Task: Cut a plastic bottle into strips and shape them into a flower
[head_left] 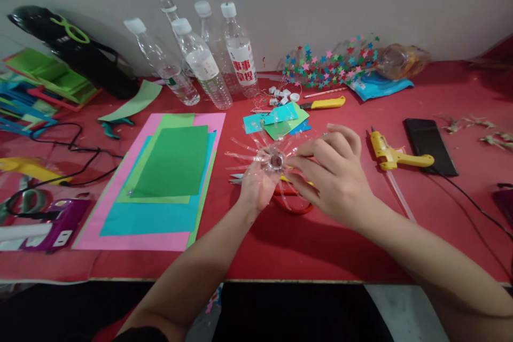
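In the middle of the head view is the cut plastic bottle [276,160], a clear neck ring with strips fanned out all round like petals. My left hand [256,187] supports it from below, fingers closed around the neck and partly seen through the plastic. My right hand [334,171] is at its right side, with thumb and forefinger pinched on a clear strip. Beneath my hands lies a pair of scissors [294,208] with red and yellow handles, its blades poking out left of my left wrist. Just beyond are small blue and green paper pieces [282,120].
Coloured paper sheets [172,163] lie stacked left. Several water bottles [242,59] stand along the wall. A yellow box cutter [326,103], white caps [282,96] and star decorations [332,64] lie behind. On the right are a yellow glue gun [396,156] and a black phone [430,147].
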Demonstrator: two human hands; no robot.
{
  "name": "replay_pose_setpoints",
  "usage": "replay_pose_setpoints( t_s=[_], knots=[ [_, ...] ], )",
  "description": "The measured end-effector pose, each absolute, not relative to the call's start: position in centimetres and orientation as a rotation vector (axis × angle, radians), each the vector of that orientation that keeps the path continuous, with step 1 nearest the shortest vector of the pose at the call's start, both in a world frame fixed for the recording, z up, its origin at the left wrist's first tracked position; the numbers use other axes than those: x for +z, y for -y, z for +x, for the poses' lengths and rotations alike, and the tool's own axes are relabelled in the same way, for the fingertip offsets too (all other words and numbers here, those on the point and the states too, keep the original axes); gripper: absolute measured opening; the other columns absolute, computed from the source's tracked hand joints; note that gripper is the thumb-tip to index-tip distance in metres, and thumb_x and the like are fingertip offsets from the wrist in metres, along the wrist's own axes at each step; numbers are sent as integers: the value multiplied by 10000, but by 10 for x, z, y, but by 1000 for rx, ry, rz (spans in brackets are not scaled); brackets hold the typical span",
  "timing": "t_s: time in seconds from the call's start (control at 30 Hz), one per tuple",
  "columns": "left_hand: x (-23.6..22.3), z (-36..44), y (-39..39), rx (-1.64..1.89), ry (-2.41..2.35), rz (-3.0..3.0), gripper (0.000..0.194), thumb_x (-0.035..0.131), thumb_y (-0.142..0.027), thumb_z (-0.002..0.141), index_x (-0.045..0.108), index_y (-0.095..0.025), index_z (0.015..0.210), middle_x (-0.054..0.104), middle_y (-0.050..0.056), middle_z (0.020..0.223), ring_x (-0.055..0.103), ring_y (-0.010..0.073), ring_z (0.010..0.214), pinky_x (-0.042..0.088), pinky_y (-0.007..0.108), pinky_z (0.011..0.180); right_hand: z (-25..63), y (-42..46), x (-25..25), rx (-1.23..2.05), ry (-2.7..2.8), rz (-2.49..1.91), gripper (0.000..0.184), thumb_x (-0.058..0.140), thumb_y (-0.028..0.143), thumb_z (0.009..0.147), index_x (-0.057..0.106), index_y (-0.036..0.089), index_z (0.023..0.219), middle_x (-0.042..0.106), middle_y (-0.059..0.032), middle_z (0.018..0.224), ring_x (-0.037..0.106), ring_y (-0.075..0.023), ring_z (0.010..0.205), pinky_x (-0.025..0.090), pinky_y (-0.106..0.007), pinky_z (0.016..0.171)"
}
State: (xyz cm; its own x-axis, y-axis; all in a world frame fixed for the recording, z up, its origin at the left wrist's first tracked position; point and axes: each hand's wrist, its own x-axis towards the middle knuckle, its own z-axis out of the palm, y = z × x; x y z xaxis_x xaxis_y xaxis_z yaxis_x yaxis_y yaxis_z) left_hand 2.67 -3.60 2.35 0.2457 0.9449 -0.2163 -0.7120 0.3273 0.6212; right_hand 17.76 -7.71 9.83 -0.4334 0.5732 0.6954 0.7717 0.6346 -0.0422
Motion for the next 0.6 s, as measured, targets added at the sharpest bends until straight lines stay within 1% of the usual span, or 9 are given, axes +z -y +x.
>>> replay_pose_setpoints(
  t_s=[0.1,0.23,0.3,0.4,0.5,0.6],
  knots=[
    [21,27,36,1185,-623,482,84,528,-200,841,603,-165,826,612,26,804,581,122,747,488,266,774,180,77,103,-291,2175,-1090,163,610,273,898,660,194,1032,659,-50,929,516,-207,896,371,-445,976],
    [21,28,36,1200,-658,515,84,543,-226,842,602,-172,815,609,19,788,578,121,734,481,274,763,183,76,105,-213,2192,-1135,200,599,301,899,665,190,1053,645,-78,983,486,-231,919,381,-443,904],
    [21,28,36,1198,-671,518,85,532,-212,834,601,-171,805,604,19,770,578,124,728,475,274,759,183,75,103,-190,2188,-1140,184,597,302,899,669,201,1036,640,-75,985,473,-232,923,375,-439,903],
    [22,28,36,1190,-661,521,95,513,-186,821,605,-171,805,599,20,753,585,129,744,468,267,763,181,75,101,-174,2167,-1131,121,597,287,899,676,201,930,641,-67,963,467,-229,925,363,-440,932],
    [22,28,36,1176,-629,526,101,505,-171,817,605,-167,801,591,18,746,575,123,735,463,255,759,180,75,100,-155,2153,-1129,119,589,258,900,663,181,849,646,-69,942,481,-221,903,370,-439,935],
    [21,27,37,1167,-627,549,87,510,-171,819,594,-170,796,583,18,756,569,124,738,464,263,779,179,76,100,-152,2161,-1125,113,580,234,898,668,167,878,644,-80,940,482,-229,915,383,-440,928]
  ],
)
